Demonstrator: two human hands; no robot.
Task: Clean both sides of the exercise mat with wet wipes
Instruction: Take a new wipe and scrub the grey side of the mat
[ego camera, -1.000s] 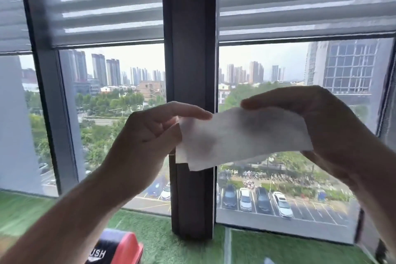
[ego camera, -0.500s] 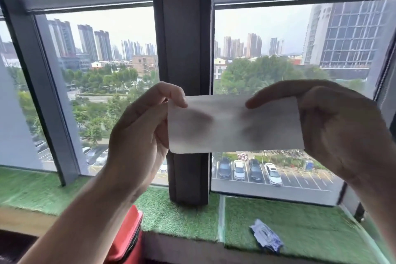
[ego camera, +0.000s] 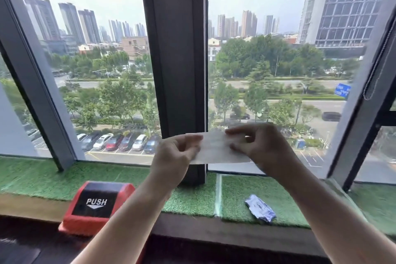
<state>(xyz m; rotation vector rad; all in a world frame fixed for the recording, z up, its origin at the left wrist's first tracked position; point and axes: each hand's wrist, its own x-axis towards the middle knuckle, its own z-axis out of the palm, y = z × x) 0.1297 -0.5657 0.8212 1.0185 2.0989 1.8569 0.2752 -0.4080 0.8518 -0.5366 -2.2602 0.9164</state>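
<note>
A white wet wipe (ego camera: 216,149) is stretched flat between both hands in front of the window pillar. My left hand (ego camera: 174,158) pinches its left edge. My right hand (ego camera: 260,148) pinches its right part, fingers over the top edge. A small blue-and-white wipe packet (ego camera: 259,211) lies on the green turf sill below my right forearm. The exercise mat is not in view.
A red bin with a black PUSH lid (ego camera: 97,204) stands below the sill at the lower left. The sill (ego camera: 42,178) is covered in green artificial grass. A dark window pillar (ego camera: 175,49) rises in the middle, with glass panes on both sides.
The view has tilted down, bringing the bin and the wipe packet into sight. My hands have drawn closer together and sit lower in frame, still holding the wipe.
</note>
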